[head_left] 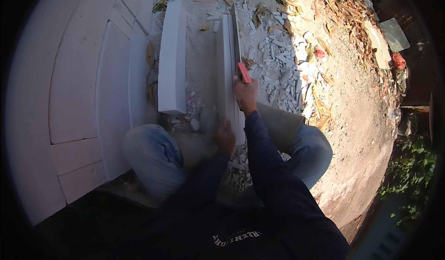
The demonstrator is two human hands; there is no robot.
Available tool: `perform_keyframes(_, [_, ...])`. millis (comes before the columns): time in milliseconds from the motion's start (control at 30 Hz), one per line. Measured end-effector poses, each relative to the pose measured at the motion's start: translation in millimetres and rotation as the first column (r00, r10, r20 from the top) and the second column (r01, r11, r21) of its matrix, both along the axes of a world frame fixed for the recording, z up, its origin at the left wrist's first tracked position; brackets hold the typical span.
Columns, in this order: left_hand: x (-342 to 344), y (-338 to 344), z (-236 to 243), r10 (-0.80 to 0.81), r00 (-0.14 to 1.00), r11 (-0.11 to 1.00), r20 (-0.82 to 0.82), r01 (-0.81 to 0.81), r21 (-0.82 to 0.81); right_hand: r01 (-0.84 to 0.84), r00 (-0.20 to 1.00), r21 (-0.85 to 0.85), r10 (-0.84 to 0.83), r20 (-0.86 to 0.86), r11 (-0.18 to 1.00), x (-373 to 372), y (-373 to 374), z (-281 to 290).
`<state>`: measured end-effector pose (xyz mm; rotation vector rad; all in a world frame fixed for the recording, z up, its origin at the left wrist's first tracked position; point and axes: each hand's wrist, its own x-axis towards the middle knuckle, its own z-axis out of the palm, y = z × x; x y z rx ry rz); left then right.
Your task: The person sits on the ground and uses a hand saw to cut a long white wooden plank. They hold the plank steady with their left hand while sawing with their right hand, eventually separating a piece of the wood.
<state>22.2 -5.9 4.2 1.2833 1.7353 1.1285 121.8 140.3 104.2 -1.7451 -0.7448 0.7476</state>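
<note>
At the person's eleven o'clock lies a white block (171,60); the left hand (226,138) touches a narrower block (223,74) pointing toward twelve, its grip too blurred to tell. The right hand (246,95), also toward twelve, wraps round a red-handled saw (244,73), blade alongside that narrower block.

Loads of dry leaves (345,7) far right from where I'm standing; pale flat sheet (395,34) there too, crumpled red thing (398,61) just nearer; green plants (415,169) near right
</note>
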Motion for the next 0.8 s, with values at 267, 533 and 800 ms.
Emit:
perform_keyframes(267, [-10,8,6,0.013,0.999,0.998,-0.032,-0.014,-0.059,-0.148,0.989,0.123,0.144,0.045,0.981,-28,-114,-18])
perform_keyframes(533, [2,11,20,0.006,0.999,1.0,0.043,-0.006,-0.006,-0.116,0.992,0.017,0.115,0.059,0.993,-14,-83,-5])
perform_keyframes(800, [-3,10,-1,-0.044,0.999,0.974,-0.019,0.038,-0.223,-0.099,0.995,0.005,0.099,0.022,0.995,3,-20,-8])
